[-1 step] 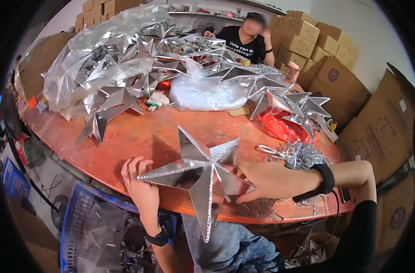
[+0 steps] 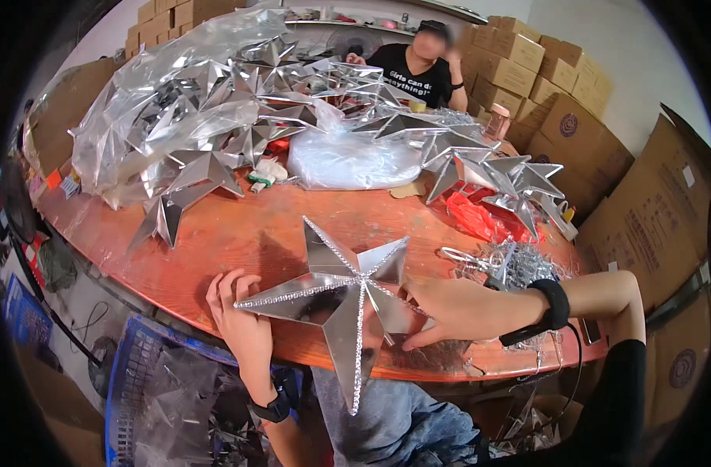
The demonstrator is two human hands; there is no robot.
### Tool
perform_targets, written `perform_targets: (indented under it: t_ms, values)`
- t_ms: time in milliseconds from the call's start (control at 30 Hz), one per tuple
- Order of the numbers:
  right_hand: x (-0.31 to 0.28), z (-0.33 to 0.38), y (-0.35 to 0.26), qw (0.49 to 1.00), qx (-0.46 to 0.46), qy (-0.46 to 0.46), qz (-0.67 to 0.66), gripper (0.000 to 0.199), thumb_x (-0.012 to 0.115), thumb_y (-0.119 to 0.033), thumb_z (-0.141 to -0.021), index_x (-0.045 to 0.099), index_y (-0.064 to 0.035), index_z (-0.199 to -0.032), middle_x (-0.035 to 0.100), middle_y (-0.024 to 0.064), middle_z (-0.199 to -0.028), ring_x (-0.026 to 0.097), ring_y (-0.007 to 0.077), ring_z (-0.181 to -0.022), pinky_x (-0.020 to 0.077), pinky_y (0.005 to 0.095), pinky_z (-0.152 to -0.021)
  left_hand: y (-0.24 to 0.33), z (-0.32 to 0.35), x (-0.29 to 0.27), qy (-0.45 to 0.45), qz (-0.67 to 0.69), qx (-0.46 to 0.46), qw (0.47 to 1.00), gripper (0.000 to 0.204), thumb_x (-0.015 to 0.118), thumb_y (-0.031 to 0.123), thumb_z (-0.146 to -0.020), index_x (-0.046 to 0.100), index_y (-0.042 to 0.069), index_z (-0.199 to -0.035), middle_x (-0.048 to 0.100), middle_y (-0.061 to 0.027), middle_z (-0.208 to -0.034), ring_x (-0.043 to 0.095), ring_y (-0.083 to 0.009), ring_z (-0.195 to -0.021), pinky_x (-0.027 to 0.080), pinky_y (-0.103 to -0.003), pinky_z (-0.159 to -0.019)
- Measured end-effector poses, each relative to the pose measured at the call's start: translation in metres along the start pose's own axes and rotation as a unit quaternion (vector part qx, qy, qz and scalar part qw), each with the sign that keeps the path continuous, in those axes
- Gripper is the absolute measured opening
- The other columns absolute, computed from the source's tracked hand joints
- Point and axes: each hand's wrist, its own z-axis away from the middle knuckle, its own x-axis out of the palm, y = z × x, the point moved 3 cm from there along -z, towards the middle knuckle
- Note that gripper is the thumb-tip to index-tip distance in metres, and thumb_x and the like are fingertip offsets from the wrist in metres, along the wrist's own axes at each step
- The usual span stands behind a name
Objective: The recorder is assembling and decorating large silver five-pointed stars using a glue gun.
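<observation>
A large silver five-pointed star with glittery strips along its ridges is held over the near edge of the reddish wooden table. My left hand grips the star's left point from below, fingers curled over its edge. My right hand, with a black band on its wrist, pinches the star's right side near the centre. The star's longest point hangs down past the table edge over my lap.
A heap of silver stars, partly in clear plastic, fills the far left. A white plastic bag, more stars, a red bag and tangled silver wire lie beyond. A person in black sits opposite. Cardboard boxes stand right, a blue crate lower left.
</observation>
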Motion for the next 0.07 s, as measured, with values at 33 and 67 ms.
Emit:
perform_targets:
  t_ms: [33, 67]
  values:
    - [-0.0015, -0.0028, -0.0033, 1.000, -0.004, -0.011, -0.005, 0.061, 0.069, -0.039, -0.076, 0.040, -0.0002, -0.113, 0.059, 0.0182, -0.101, 0.059, 0.0334, -0.090, 0.0465, 0.0387, -0.074, -0.0017, 0.0002, -0.0008, -0.003, -0.005, -0.004, 1.000, 0.022, 0.061, 0.004, -0.072, 0.057, 0.011, -0.092, 0.049, -0.0030, -0.112, 0.040, -0.0297, -0.114, 0.036, -0.042, -0.093]
    - [-0.0051, -0.0053, -0.0078, 1.000, -0.009, -0.021, -0.009, 0.061, 0.069, -0.038, -0.076, 0.040, -0.0001, -0.114, 0.059, 0.0188, -0.102, 0.059, 0.0332, -0.091, 0.0465, 0.0388, -0.075, -0.0056, 0.0011, 0.0019, -0.005, -0.018, -0.003, 1.000, 0.023, 0.061, 0.005, -0.073, 0.057, 0.011, -0.094, 0.049, -0.0026, -0.113, 0.040, -0.0287, -0.115, 0.035, -0.042, -0.095]
